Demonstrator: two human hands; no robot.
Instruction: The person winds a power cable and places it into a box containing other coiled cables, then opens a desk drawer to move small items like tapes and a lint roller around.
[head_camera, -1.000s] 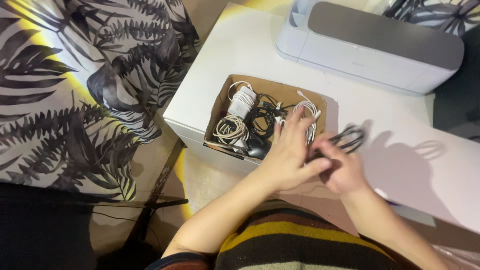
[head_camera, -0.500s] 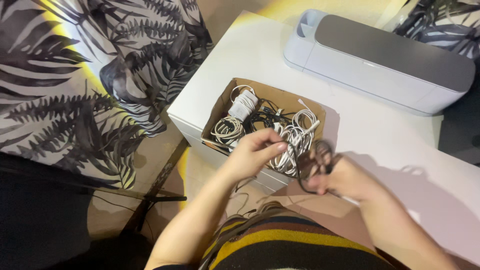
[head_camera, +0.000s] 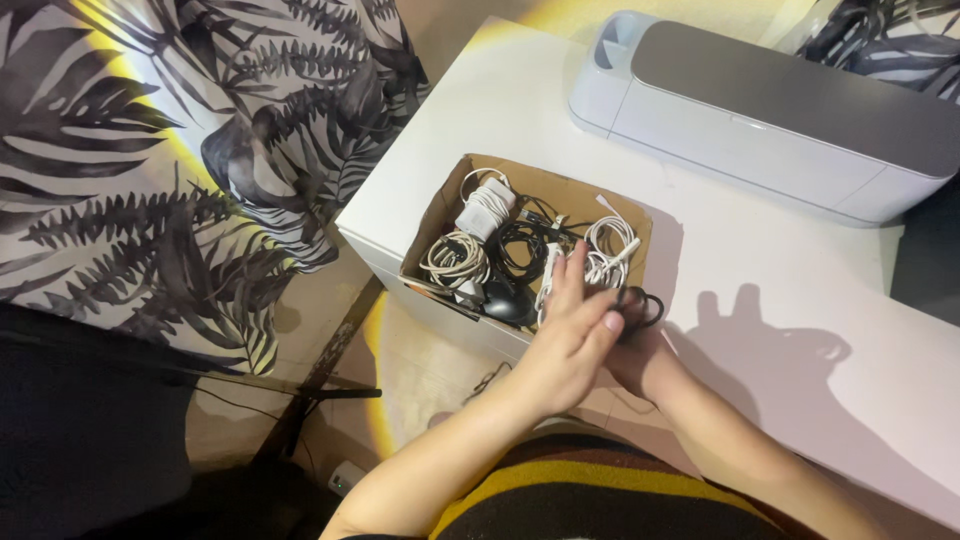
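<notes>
Hands meet at the frame's centre: the right hand (head_camera: 640, 362) grasps a coiled black cable (head_camera: 640, 303) at the near right corner of the cardboard box (head_camera: 437, 212), the left hand (head_camera: 570, 335) lying flat-fingered over it, gripping nothing visible. Several wound cables already sit inside; this coil remains outside, on the white table (head_camera: 780, 270).

Brown cardboard box (head_camera: 440, 215) of white and black cables (head_camera: 520, 245), white table (head_camera: 760, 290), black-and-white leaf-print fabric (head_camera: 200, 150).
</notes>
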